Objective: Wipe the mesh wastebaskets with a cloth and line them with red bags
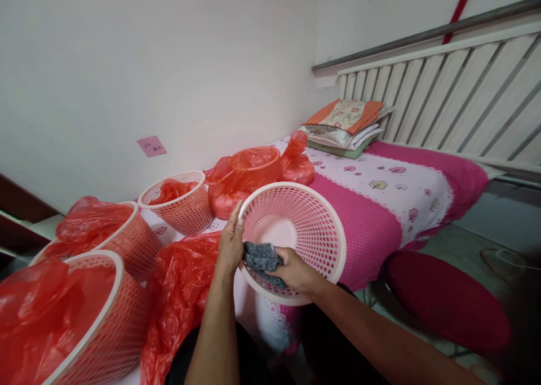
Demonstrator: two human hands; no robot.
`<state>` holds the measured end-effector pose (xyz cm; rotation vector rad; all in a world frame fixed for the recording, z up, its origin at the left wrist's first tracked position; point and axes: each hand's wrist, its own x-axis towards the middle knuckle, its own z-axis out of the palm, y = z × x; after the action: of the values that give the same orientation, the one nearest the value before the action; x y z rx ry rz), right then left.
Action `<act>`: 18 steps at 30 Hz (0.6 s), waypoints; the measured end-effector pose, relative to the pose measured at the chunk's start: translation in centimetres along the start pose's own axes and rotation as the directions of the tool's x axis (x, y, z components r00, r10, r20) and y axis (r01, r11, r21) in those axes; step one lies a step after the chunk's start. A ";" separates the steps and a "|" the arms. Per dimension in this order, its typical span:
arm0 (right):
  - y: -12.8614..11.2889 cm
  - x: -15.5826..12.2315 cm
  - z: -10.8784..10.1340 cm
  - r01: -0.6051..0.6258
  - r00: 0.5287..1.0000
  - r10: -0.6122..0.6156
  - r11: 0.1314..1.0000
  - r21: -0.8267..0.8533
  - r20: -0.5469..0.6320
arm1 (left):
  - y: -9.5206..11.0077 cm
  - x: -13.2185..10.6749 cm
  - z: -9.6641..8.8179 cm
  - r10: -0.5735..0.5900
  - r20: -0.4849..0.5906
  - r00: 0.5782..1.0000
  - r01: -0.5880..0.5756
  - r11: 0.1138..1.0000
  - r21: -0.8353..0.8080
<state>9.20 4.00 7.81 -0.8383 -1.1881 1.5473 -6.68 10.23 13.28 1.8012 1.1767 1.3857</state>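
Note:
A pink perforated plastic basket [315, 218] is tilted on its side at the bed's near edge, its opening facing me. My left hand [230, 241] holds the basket's left rim, fingers pressed along it. My right hand [296, 271] reaches into the basket's lower part and grips a dark grey cloth [260, 256] against the inside wall.
Several pink baskets lined with red plastic bags [87, 224] stand at the left on the bed. A loose red bag [181, 295] lies in front of me. Folded bedding [344, 123] sits at the far end, by a slatted headboard [443, 92]. A red round stool [448, 300] stands on the floor at right.

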 end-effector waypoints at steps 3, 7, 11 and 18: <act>0.0 -0.8 -0.1 0.026 0.999 -0.025 0.999 -0.038 0.027 | 0.0 0.1 0.0 -0.001 -0.001 1.000 0.001 1.000 -0.008; -0.3 -1.8 -0.9 0.118 0.988 -0.100 0.981 -0.154 0.118 | 0.1 0.1 0.0 -0.007 -0.015 1.000 0.007 1.000 -0.005; -2.6 -3.2 -2.4 0.269 0.942 -0.161 0.887 -0.376 0.294 | 0.2 0.1 0.0 -0.002 -0.025 1.000 0.003 1.000 0.011; -8.2 -5.9 -4.1 0.230 0.971 -0.016 0.310 -0.922 0.237 | 0.3 0.2 -0.1 -0.020 -0.022 1.000 0.020 1.000 0.015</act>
<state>16.96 -0.11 14.28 -1.3035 -2.3392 0.6204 -6.64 10.23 13.64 1.7837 1.2167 1.3923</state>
